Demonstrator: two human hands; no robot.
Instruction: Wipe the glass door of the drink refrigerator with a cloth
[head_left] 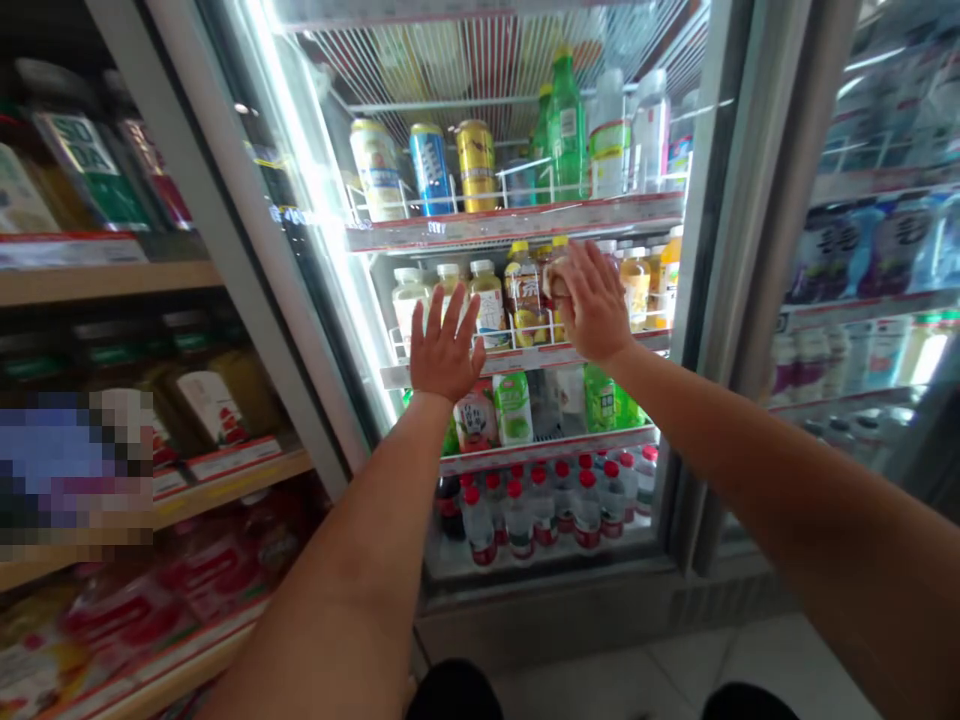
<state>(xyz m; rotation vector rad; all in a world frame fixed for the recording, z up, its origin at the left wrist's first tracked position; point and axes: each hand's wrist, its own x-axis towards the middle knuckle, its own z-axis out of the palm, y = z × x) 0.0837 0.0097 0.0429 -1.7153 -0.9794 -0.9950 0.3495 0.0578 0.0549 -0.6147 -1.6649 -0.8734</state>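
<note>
Hands (pixel 445 362) (pixel 598 308), two, below three cans (pixel 430 172)

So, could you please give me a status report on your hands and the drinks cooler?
Left hand open, raised. Right hand raised, grip unclear. Drinks cooler lit, straight ahead. Both hands partly hiding bottles behind them.

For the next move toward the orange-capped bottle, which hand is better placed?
Probably the right hand: it appears nearer the orange-capped bottle, at similar height. The left hand is farther left, in front of white-capped bottles.
</note>
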